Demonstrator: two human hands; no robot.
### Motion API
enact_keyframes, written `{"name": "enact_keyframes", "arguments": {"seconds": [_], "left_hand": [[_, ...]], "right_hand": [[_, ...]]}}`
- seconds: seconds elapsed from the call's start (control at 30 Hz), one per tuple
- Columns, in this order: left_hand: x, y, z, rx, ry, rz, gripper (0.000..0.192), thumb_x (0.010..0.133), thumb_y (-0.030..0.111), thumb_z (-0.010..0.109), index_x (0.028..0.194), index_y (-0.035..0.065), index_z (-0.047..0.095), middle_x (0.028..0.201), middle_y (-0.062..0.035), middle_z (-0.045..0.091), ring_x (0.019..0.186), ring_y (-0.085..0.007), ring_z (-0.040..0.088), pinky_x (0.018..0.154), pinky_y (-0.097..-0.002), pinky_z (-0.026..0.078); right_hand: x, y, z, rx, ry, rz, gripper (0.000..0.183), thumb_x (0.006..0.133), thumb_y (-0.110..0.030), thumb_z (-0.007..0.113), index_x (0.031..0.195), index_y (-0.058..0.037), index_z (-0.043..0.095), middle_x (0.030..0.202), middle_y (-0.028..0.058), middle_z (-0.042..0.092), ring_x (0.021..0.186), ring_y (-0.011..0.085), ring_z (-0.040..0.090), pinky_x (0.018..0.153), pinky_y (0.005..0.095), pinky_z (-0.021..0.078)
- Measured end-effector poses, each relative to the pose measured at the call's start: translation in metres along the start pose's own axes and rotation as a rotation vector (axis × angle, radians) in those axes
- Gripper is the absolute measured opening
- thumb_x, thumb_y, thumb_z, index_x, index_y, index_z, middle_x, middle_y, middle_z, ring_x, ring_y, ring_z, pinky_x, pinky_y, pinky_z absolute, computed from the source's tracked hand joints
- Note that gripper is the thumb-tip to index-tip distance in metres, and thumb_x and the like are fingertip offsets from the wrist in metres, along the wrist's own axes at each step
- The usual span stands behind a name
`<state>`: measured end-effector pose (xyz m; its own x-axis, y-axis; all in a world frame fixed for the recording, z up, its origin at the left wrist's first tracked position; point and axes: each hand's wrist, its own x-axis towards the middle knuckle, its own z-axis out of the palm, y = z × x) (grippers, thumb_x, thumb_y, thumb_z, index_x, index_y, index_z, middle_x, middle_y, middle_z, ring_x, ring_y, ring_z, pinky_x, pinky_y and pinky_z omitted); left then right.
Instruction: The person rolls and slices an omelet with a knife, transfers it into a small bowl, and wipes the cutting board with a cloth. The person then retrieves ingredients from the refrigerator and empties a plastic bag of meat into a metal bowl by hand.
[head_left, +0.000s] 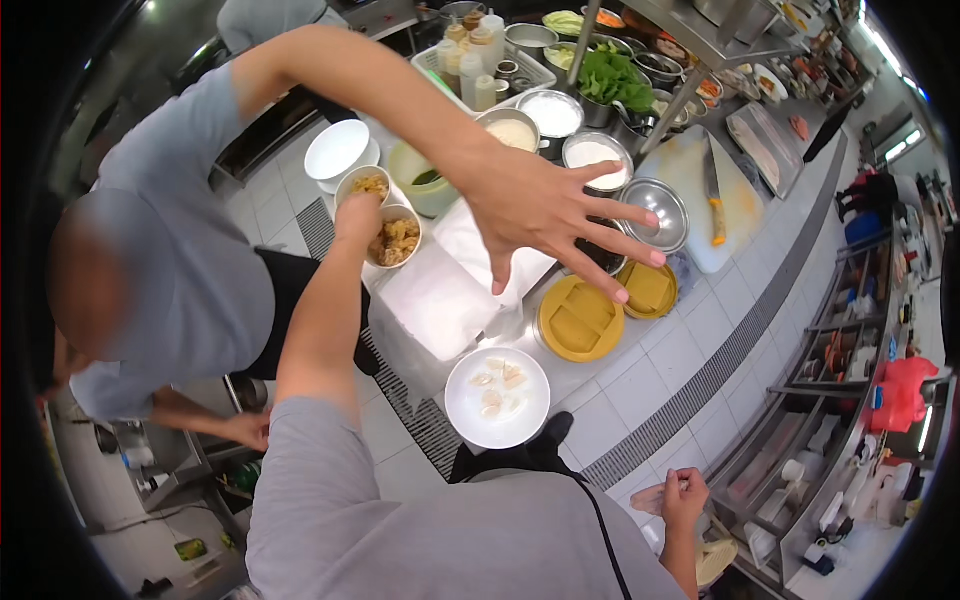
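Observation:
My left hand (358, 217) reaches to two white bowls of golden-brown fried food (396, 241), its fingertips at the rear bowl (341, 180); whether they grip the rim or food cannot be told. At the lower right, away from the table, my right hand (686, 499) pinches a pale, translucent, limp thing (649, 498), which I cannot name for certain. Close before my body a round white plate (465, 424) holds several thin pale slices (491, 401). White sheets of paper or thin plastic (431, 300) cover the table between bowls and plate.
From the left, a co-worker's arm (390, 94) crosses above the table, hand spread. Beneath and beyond it stand yellow lids (581, 319), a steel bowl (660, 214), powder bowls and squeeze bottles (471, 71). A knife (716, 195) lies on a white cutting board (675, 169).

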<state>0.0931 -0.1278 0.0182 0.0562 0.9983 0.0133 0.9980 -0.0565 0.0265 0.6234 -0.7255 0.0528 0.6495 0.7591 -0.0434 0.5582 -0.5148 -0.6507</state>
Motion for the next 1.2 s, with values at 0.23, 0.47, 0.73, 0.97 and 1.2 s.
{"name": "enact_keyframes", "arguments": {"seconds": [0.23, 0.47, 0.73, 0.97, 1.2], "left_hand": [[0.002, -0.027, -0.021, 0.022, -0.066, 0.065, 0.019, 0.092, 0.015, 0.067, 0.107, 0.0070, 0.076, 0.113, -0.0198, 0.076, 0.109, -0.0398, 0.071, 0.094, -0.0522, 0.056], [-0.026, -0.043, -0.065, 0.037, 0.091, 0.113, 0.017, 0.092, 0.018, 0.067, 0.098, 0.0041, 0.074, 0.102, -0.0231, 0.074, 0.100, -0.0455, 0.070, 0.087, -0.0560, 0.055], [-0.218, 0.035, -0.179, -0.032, 0.057, 0.173, 0.017, 0.089, 0.009, 0.066, 0.094, -0.0060, 0.070, 0.079, -0.0266, 0.068, 0.071, -0.0420, 0.068, 0.066, -0.0490, 0.051], [-0.382, 0.284, -0.303, 0.027, -0.201, 0.541, 0.029, 0.090, 0.027, 0.079, 0.091, -0.0017, 0.074, 0.076, -0.0243, 0.068, 0.066, -0.0418, 0.065, 0.065, -0.0501, 0.052], [-0.444, 0.542, -0.244, -0.204, -0.081, 1.235, 0.013, 0.075, 0.012, 0.074, 0.080, 0.0012, 0.070, 0.076, -0.0194, 0.066, 0.077, -0.0424, 0.066, 0.070, -0.0521, 0.050]], "right_hand": [[0.010, -0.004, 0.010, -0.056, 0.043, 0.050, 0.023, 0.090, -0.018, 0.078, 0.082, -0.0005, 0.065, 0.071, 0.0104, 0.065, 0.069, 0.0197, 0.059, 0.068, 0.0364, 0.0487], [0.011, 0.034, 0.000, 0.021, 0.070, 0.068, 0.019, 0.090, -0.016, 0.077, 0.085, -0.0001, 0.067, 0.074, 0.0133, 0.068, 0.069, 0.0228, 0.063, 0.066, 0.0372, 0.0509], [-0.018, 0.113, -0.044, 0.047, 0.084, 0.074, 0.023, 0.088, -0.029, 0.081, 0.088, -0.0077, 0.073, 0.084, 0.0133, 0.073, 0.077, 0.0343, 0.071, 0.070, 0.0420, 0.0573], [-0.089, 0.215, -0.133, 0.213, 0.228, 0.306, 0.025, 0.090, -0.031, 0.080, 0.092, -0.0079, 0.072, 0.083, 0.0127, 0.072, 0.076, 0.0337, 0.071, 0.070, 0.0429, 0.0569], [-0.165, 0.321, -0.217, 0.289, 0.538, 0.548, 0.023, 0.089, -0.028, 0.081, 0.089, -0.0063, 0.074, 0.080, 0.0131, 0.072, 0.070, 0.0290, 0.069, 0.066, 0.0387, 0.0548]]}}
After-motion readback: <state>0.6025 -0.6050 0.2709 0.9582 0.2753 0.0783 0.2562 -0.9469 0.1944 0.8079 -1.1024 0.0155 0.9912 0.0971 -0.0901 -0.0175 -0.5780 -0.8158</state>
